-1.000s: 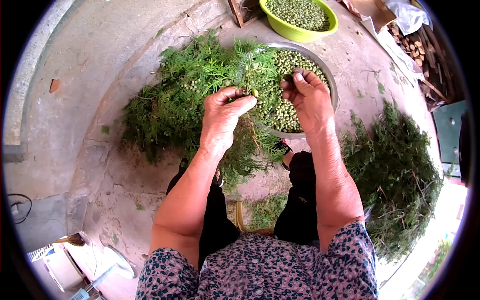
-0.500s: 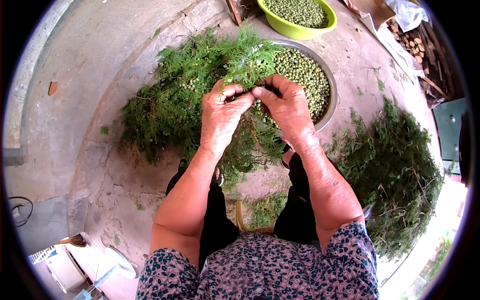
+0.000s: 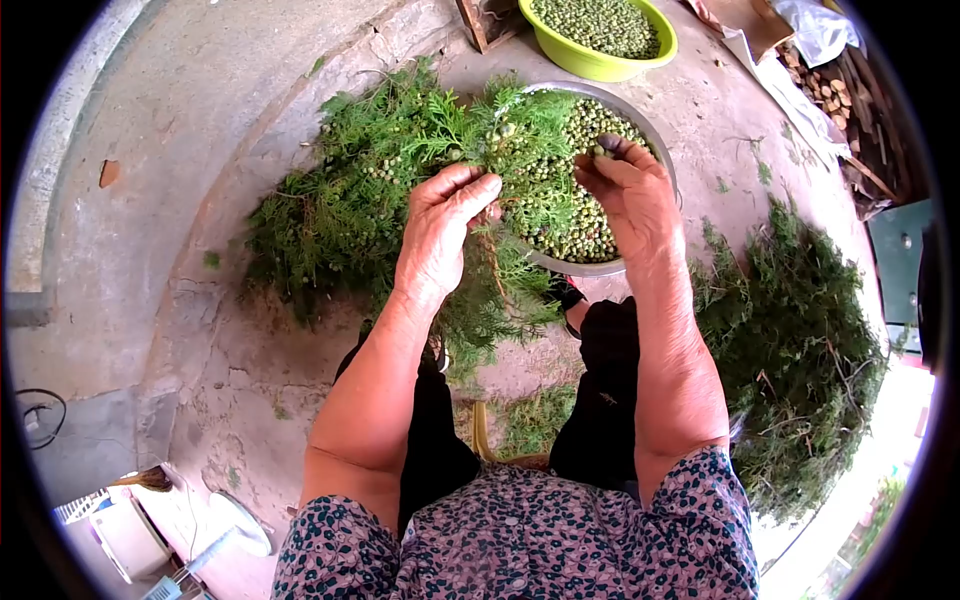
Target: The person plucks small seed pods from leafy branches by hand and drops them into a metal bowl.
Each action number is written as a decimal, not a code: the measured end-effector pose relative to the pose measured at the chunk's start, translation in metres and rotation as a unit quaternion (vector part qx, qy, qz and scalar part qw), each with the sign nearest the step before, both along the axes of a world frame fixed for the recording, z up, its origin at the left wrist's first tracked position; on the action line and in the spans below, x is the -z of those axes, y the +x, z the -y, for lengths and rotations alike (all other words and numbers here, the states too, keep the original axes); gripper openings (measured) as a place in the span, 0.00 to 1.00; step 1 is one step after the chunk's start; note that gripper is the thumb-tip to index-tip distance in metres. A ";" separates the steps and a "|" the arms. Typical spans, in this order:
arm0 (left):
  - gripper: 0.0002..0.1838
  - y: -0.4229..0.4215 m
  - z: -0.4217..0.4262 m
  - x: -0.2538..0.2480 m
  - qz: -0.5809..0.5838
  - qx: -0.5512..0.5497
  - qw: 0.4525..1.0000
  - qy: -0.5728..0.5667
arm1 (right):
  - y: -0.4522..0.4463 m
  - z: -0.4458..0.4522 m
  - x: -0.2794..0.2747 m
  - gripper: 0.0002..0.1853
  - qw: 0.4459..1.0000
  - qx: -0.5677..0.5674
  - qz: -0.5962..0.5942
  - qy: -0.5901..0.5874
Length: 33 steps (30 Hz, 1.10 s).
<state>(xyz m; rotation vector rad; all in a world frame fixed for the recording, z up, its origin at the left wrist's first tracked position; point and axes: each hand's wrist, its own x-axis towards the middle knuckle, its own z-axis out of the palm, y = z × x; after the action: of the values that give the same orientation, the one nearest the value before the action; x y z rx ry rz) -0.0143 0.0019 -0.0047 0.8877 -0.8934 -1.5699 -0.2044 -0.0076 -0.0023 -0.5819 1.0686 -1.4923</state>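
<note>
My left hand (image 3: 440, 220) is closed around the stem of a leafy evergreen branch (image 3: 535, 130), whose flat green sprays reach out over the metal basin. Over the right part of that basin (image 3: 668, 160) is my right hand (image 3: 642, 200), its thumb and fingertips pinched together. A small round green cone (image 3: 600, 151) shows at those fingertips. The basin holds a heap of similar small green cones (image 3: 585, 232), partly hidden by the branch and my right hand. Left of it lies a pile of cone-bearing evergreen branches (image 3: 330, 220).
A lime-green tub (image 3: 590, 66) full of cones stands beyond the basin. To the right is a darker heap of evergreen cuttings (image 3: 790, 350). Chopped wood (image 3: 830, 95) is stacked at the far right. A broom head (image 3: 150, 480) shows at lower left.
My right hand has moved right, away from my left hand, and is now over the basin with a cone at its fingertips. My left hand keeps its hold on the branch.
</note>
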 end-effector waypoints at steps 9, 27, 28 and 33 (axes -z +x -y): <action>0.05 -0.008 -0.004 -0.006 0.037 0.011 0.999 0.017 | 0.009 -0.008 -0.008 0.07 0.943 -0.148 -0.293 0.053; 0.12 -0.016 -0.009 -0.010 0.139 -0.027 0.987 0.079 | 0.018 -0.017 -0.016 0.09 0.974 -0.074 -0.205 0.064; 0.12 -0.010 -0.005 -0.003 0.132 0.008 0.990 0.057 | 0.008 -0.011 -0.003 0.09 0.966 -0.019 -0.259 0.014; 0.07 -0.025 -0.005 -0.008 0.253 -0.028 0.967 -0.001 | -0.010 -0.007 -0.005 0.18 0.761 0.288 -0.565 -0.135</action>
<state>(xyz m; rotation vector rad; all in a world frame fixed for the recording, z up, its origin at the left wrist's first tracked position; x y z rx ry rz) -0.0392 0.0071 0.0034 1.3337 -1.2126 -1.3103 -0.2140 -0.0002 0.0029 -1.5927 2.1117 -1.8372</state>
